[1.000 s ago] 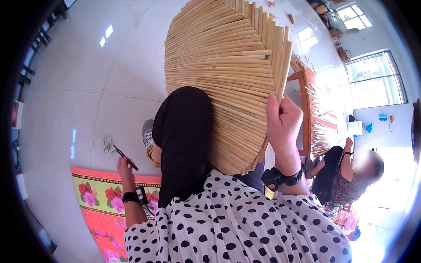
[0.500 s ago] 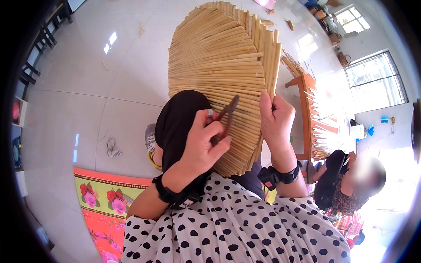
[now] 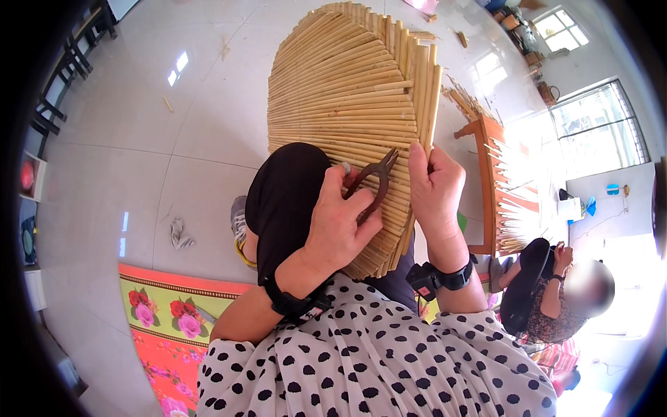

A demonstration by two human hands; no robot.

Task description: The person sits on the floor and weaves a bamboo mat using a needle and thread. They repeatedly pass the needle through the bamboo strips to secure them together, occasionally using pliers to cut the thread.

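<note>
A large fan-like piece made of rows of pale straw-coloured sticks [image 3: 340, 97] rests across my lap, leaning away from me. My left hand [image 3: 339, 219] is wrapped round the handles of dark pliers [image 3: 382, 170], whose jaws lie over the sticks close to the right edge. At that right edge my right hand [image 3: 438, 184] pinches the stick piece, thumb on the near face. Its fingers behind the edge are partly hidden.
An orange wooden frame [image 3: 488, 187] with many loose pale sticks stands at the right. Beyond it sits another person [image 3: 556, 292]. A flowered mat [image 3: 174, 313] lies on the tiled floor at the left, near a crumpled grey cloth [image 3: 180, 234].
My left hand has moved right with the pliers, bringing their jaws nearer the right edge. The handles now show spread apart. My right hand stays almost in place.
</note>
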